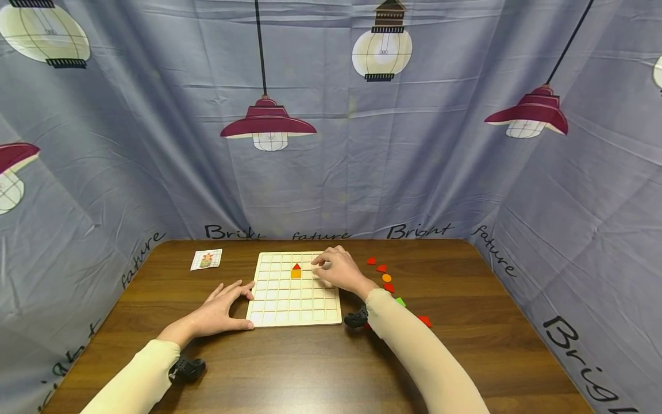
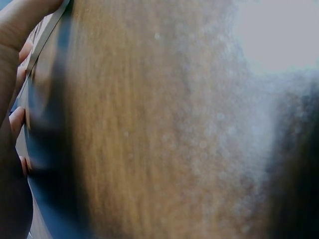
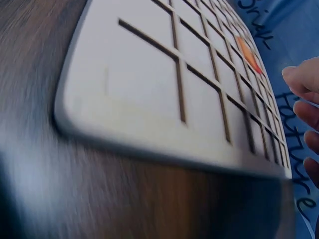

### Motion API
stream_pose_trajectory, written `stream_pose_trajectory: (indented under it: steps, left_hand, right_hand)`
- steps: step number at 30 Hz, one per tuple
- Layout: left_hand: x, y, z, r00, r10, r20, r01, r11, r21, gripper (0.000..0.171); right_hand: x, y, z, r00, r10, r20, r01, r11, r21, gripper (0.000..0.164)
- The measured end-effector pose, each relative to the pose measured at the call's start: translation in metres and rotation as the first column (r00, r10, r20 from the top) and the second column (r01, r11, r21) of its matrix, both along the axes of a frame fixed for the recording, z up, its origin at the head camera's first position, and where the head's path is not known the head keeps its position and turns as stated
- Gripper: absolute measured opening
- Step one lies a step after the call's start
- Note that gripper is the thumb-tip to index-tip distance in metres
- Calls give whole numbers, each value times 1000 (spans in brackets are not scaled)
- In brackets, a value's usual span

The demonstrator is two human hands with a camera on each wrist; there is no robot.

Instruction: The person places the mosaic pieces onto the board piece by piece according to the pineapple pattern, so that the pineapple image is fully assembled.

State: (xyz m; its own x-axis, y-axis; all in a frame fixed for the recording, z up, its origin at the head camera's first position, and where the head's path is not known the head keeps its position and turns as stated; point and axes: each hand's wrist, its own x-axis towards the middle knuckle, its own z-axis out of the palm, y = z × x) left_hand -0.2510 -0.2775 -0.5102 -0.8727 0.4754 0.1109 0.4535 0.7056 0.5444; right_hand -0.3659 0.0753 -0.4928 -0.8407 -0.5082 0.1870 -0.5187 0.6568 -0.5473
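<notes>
A cream board with a raised square grid (image 1: 295, 302) lies on the brown table. In its upper part an orange square (image 1: 296, 274) sits in one cell, with a small red triangle (image 1: 296, 266) right above it. My left hand (image 1: 219, 310) rests at the board's left side, thumb at the near corner and the other fingers spread along the edge. Over the right side of the board hovers my right hand (image 1: 341, 271), its fingers loosely bent. No piece shows between these fingers (image 3: 304, 79) in the right wrist view.
Right of the board, loose pieces form a slanting row: several red ones (image 1: 381, 268), an orange disc (image 1: 387, 278) and a green one (image 1: 400, 301). My right forearm partly covers this row. A small card with a coloured picture (image 1: 206, 259) lies at the back left. Printed curtains (image 1: 320, 190) surround the table.
</notes>
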Motion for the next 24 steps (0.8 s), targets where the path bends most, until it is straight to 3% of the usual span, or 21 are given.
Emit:
stream_pose_trajectory:
  steps: [14, 24]
  left_hand:
    - [-1, -1, -5, 998, -24, -56, 26, 999, 37, 53]
    - [0, 0, 0, 1000, -4, -8, 4, 1000, -8, 55]
  right_hand:
    - [6, 67, 20, 999, -36, -5, 35, 995, -95, 30]
    - [14, 103, 26, 996, -81, -32, 78, 992, -100, 24]
